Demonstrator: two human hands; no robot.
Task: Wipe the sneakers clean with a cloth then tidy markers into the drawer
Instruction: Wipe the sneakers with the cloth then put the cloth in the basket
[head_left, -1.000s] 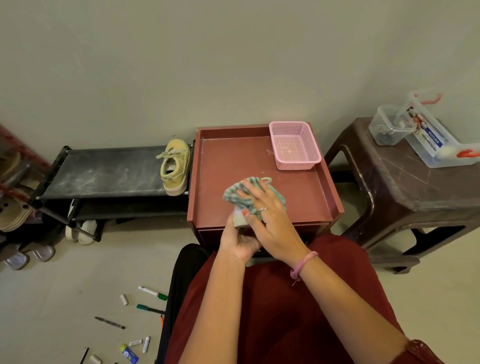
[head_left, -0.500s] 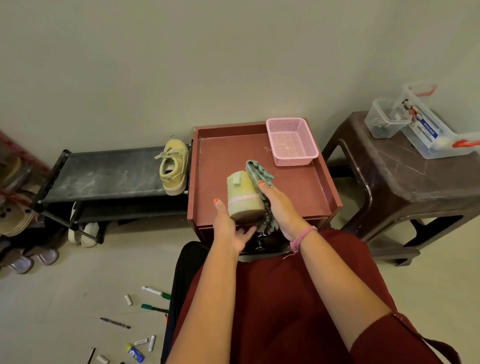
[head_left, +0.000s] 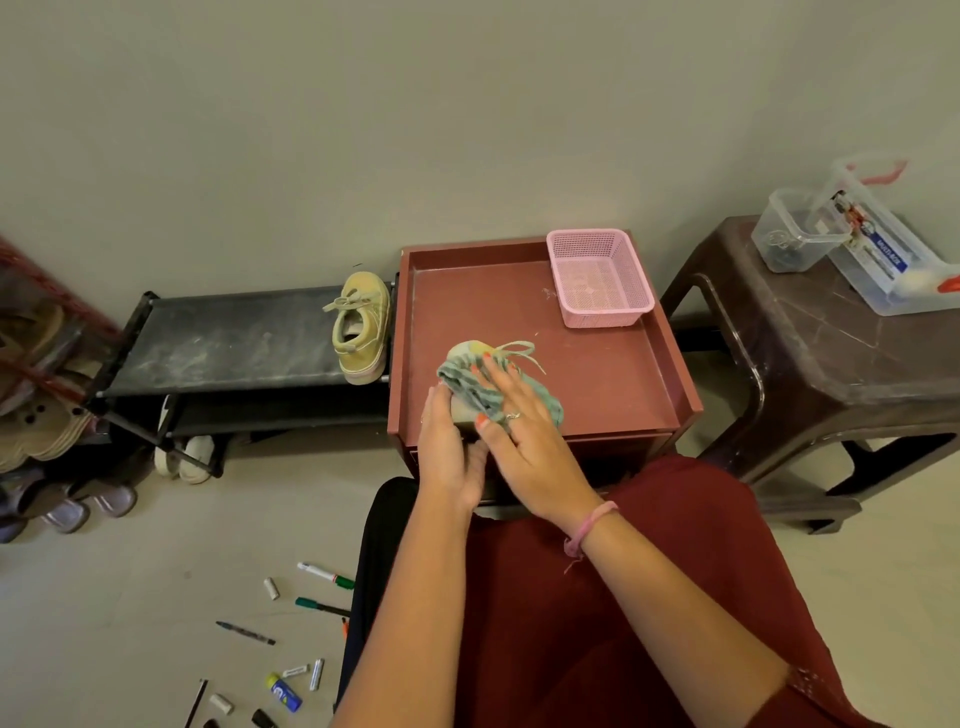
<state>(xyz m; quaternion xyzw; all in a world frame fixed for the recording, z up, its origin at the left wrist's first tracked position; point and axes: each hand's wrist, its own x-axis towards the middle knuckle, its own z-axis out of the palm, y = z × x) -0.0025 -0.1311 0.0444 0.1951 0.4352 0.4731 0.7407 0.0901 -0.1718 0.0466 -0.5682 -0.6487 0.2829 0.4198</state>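
The dark brown plastic stool (head_left: 831, 374) stands at three o'clock, carrying clear plastic boxes (head_left: 852, 244) at its far edge. The black low shoe rack (head_left: 228, 338) runs out toward nine o'clock, its top shelf dusty. Between them, dead centre, is the maroon tray-topped drawer cabinet (head_left: 613, 374), with a pink mesh plastic basket (head_left: 597, 278) in its one o'clock corner.

On the rack's top shelf, right against the cabinet's side, a tan canvas sneaker (head_left: 361, 330) rests with laces loose; whether it has been wiped I cannot tell. Its partner, the held tan sneaker (head_left: 464, 352), sits over the cabinet's front half, mostly hidden. The left hand (head_left: 447, 447) cups it from the nine o'clock side, fingers curled round its body. The right hand (head_left: 519, 431) lies on top with fingers spread and fairly straight, pressing the green-and-white striped cloth (head_left: 478, 387) onto the shoe.

So wiping looks to be underway on this shoe (the first half of the job is not finished). The tidying has not begun: the scattered markers (head_left: 324, 574) lie loose on the pale floor at seven o'clock, well apart from the cabinet, among small caps and a blue-and-yellow tube (head_left: 284, 691). The drawer front below the tray appears closed, though the arms hide most of it.
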